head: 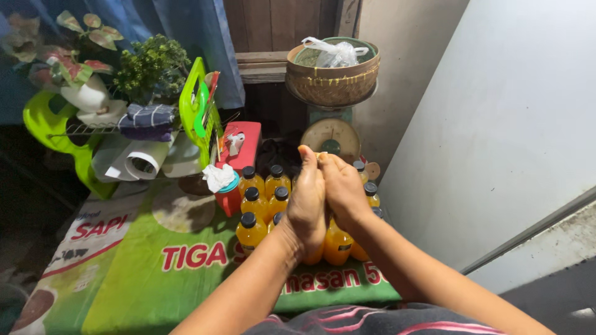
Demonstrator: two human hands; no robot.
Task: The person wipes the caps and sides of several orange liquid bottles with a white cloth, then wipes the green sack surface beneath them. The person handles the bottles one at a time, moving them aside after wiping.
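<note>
Both hands pressed together at frame centre: left hand (307, 208) and right hand (343, 189), grip clenched on something small and pale at the fingertips, identity unclear. Directly above orange bottles (251, 231) clustered on green surface (155, 273). Best kept steady, clear of black caps.

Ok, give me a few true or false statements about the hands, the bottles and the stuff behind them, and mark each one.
1. The left hand and right hand are pressed together above the bottles. True.
2. The bottles hold a blue liquid. False: it is orange-yellow, under black caps.
3. A woven basket sits on top of a dial scale. True.
4. The basket is empty. False: a clear plastic bag lies in it.
5. The bottles stand on a bare wooden floor. False: they stand on a green printed sheet.
</note>
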